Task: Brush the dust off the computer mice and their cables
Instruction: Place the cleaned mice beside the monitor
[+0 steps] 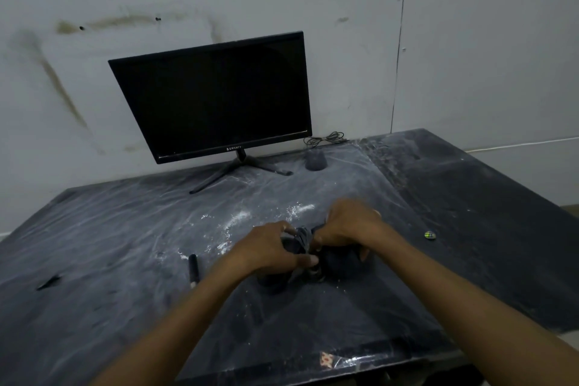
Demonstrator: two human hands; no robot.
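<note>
Gripping: left hand [275, 247] and right hand [347, 229] both clench a dusty cable [302, 238] bundle, probably steadying it.
Waiting: brush [193, 269], far mouse [315, 160].

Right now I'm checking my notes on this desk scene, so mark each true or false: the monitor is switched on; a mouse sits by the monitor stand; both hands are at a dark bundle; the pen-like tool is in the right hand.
1. The monitor is switched on. False: its screen is dark.
2. A mouse sits right of the monitor stand. True.
3. The left hand and right hand both grip the dark bundle. True.
4. The pen-like tool is in the right hand. False: it lies on the table, left of the hands.
</note>
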